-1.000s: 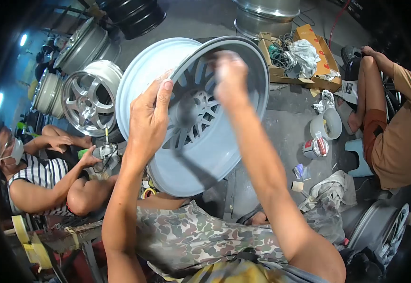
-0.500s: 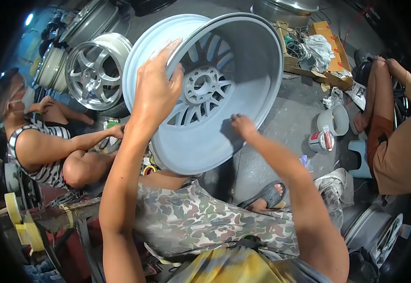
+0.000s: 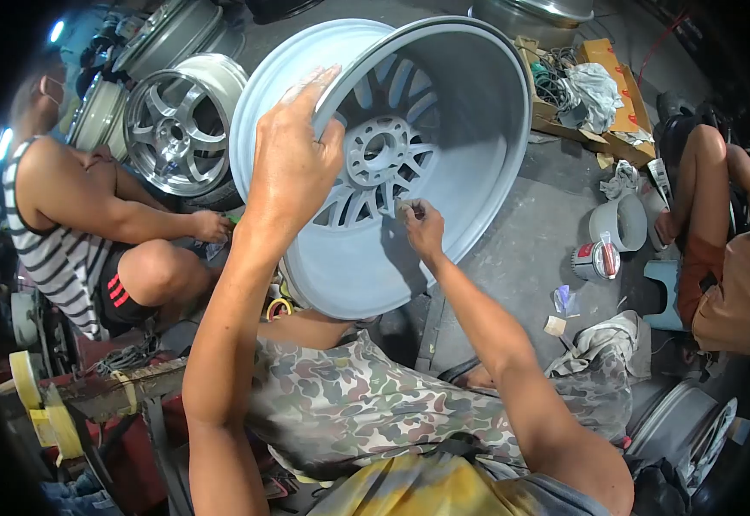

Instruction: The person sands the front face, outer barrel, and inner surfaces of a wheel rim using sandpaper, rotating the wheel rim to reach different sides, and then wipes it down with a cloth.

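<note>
A large grey wheel rim point(image 3: 341, 275) is tilted with its open barrel toward me, its spokes and hub deep inside. My left hand point(image 3: 298, 155) is closed over the barrel's near lip at the upper left, thumb on the inner side and fingers over the edge. Inside the barrel, my right hand point(image 3: 422, 225) is near the lower spokes, fingers pinched together. Something small and dull shows at its fingertips, too small to name. The hand casts a shadow on the grey inner wall.
Left, a co-worker in a striped top point(image 3: 65, 215) sits by a polished wheel point(image 3: 177, 133). Another person point(image 3: 728, 275) sits at right. On the floor are a cardboard box of cables point(image 3: 624, 103), a tin can point(image 3: 594, 261), a white ring point(image 3: 623, 224) and a cloth point(image 3: 607, 344).
My right hand has moved up and left, from the barrel's lower right wall to the spokes. My left hand keeps its hold. The co-worker at left has turned and leaned.
</note>
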Motion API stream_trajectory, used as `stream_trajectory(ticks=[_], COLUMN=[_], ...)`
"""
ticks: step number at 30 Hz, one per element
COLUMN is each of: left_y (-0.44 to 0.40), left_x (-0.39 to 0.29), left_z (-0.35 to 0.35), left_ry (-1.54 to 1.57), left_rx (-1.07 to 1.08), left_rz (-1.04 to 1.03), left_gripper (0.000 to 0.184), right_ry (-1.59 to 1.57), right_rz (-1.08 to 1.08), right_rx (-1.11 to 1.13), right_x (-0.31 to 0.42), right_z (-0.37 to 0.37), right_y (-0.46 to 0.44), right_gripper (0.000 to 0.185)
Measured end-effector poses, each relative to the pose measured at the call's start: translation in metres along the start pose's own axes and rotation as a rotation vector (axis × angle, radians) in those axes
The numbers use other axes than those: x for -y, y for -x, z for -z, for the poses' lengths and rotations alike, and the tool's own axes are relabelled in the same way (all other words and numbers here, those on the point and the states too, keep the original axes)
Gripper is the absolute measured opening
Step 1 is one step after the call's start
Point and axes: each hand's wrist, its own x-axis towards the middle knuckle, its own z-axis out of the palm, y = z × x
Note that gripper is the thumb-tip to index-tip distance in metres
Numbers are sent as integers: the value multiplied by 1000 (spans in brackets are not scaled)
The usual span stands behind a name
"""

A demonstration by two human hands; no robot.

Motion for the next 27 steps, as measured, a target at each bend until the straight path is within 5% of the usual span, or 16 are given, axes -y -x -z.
stream_trajectory(ticks=[4, 9, 14, 21, 27], left_y=[-1, 1, 4, 3, -1], left_x=[-2, -5, -9, -11, -11], left_z=[2, 0, -1, -2, 1], left_ry=[-34, -35, 13, -34, -57], left_rx=[23, 26, 36, 16, 48], left_rz=[5, 48, 82, -5, 20], left_gripper=[46, 45, 45, 44, 44], right_ry=[-47, 248, 411, -31, 443], right_rz=[278, 699, 648, 839, 826], right_rx=[-23, 392, 534, 409, 620], right_x=[15, 20, 8, 143, 24], right_z=[-31, -55, -45, -81, -48], right_y=[20, 39, 34, 39, 23], right_gripper=[14, 13, 9, 21, 17])
